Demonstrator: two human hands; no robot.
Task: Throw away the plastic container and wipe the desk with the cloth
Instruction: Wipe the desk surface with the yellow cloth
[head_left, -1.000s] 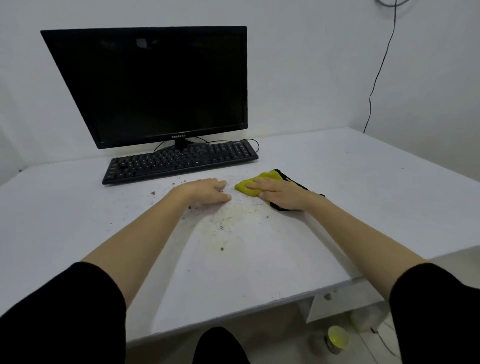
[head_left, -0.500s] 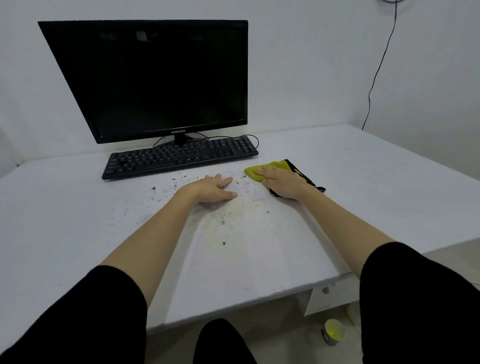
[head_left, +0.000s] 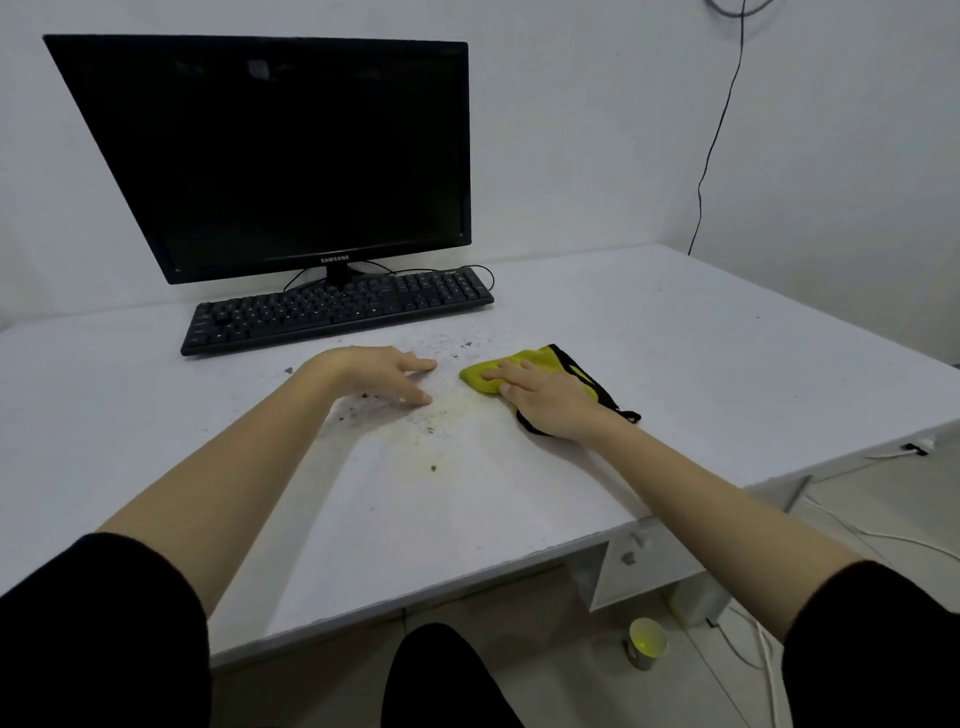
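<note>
A yellow cloth with black trim (head_left: 540, 361) lies on the white desk (head_left: 727, 338), just right of centre. My right hand (head_left: 545, 397) presses flat on the cloth, fingers pointing left. Beside it, my left hand (head_left: 382, 371) rests palm down on the desk with its fingers spread and nothing in it. Dark crumbs and a yellowish smear (head_left: 441, 415) are scattered on the desk between and around both hands. No plastic container shows on the desk.
A black keyboard (head_left: 337, 312) lies just behind the hands, with a black monitor (head_left: 280, 156) behind it. The desk's front edge runs below my forearms. On the floor to the right stand a small yellow-lined cup (head_left: 647, 642) and white cables (head_left: 769, 654).
My right hand slid the cloth away toward the keyboard, then back a little toward me and left. My left hand stayed flat in nearly the same spot.
</note>
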